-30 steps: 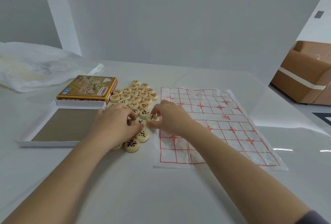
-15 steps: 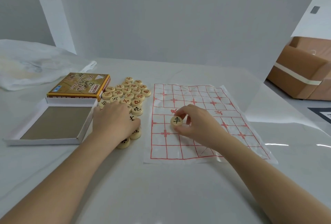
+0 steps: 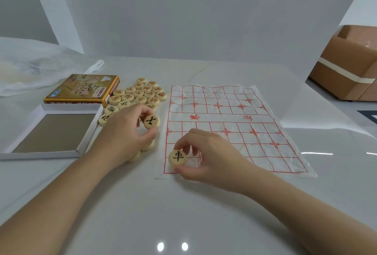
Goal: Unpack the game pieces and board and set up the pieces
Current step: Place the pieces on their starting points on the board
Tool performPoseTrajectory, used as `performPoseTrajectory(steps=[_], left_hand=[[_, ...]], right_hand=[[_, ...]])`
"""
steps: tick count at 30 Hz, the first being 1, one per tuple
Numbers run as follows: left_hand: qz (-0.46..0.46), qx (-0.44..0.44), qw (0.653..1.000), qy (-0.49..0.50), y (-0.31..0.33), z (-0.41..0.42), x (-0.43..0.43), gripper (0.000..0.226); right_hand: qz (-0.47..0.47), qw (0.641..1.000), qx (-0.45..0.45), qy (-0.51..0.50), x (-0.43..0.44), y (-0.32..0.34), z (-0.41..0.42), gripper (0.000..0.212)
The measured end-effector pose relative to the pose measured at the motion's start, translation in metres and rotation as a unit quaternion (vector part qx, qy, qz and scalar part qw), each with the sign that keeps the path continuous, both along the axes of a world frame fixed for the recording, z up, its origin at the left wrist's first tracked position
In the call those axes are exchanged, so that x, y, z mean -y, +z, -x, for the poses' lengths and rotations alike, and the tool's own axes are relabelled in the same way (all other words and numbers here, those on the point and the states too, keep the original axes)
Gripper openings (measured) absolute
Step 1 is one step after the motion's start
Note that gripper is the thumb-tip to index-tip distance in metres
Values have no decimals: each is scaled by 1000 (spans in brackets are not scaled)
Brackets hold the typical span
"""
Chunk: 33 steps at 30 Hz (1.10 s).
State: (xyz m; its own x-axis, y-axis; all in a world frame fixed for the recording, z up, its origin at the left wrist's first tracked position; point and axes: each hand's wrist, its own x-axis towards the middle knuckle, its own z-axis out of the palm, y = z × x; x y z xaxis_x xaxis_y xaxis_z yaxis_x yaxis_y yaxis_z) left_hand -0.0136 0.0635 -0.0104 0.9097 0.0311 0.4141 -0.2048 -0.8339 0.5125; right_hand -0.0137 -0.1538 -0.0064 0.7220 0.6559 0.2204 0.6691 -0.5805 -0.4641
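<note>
Pinching one disc (image 3: 177, 157) at board (image 3: 220, 112) corner in right grip (image 3: 206, 152), another disc (image 3: 151, 121) in left grip (image 3: 126, 132); risks dragging creased board askew.

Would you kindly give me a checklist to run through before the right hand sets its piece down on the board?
1. Grip: right hand pinches its piece: ok.
2. Face: piece shows its character upward: ok.
3. Surface: board lies flat: not ok, creased.
4. Aim: piece centred on the near left corner point: cannot tell.
5. Follow-up: left hand holds the next piece: ok.
</note>
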Motion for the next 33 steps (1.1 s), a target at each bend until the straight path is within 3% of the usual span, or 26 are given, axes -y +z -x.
performPoseTrajectory(steps=[8,12,16,20,23,27,30,33], left_hand=[[33,-9,999,0,-1,-1,-5,18],[43,7,999,-20,0,0,0,18],[39,25,997,-62,0,2,5,21],[6,36,992,-117,1,10,22,25],[-2,49,988,-143,1,16,37,29],[-7,22,986,-164,-1,17,43,38],[-17,-54,985,-164,-1,17,38,59],[-117,-94,969,-195,2,17,29,69]], right_hand=[[36,998,49,7,-21,-15,6,30],[36,999,27,0,-16,-13,3,42],[-77,990,-95,-76,3,-2,-9,20],[-241,926,-256,-139,9,9,-17,6],[-293,890,-327,-124,7,10,-14,8],[-280,886,-345,-133,6,9,-10,6],[-258,894,-336,-147,19,17,-18,9],[-159,918,-342,-124,46,31,-27,10]])
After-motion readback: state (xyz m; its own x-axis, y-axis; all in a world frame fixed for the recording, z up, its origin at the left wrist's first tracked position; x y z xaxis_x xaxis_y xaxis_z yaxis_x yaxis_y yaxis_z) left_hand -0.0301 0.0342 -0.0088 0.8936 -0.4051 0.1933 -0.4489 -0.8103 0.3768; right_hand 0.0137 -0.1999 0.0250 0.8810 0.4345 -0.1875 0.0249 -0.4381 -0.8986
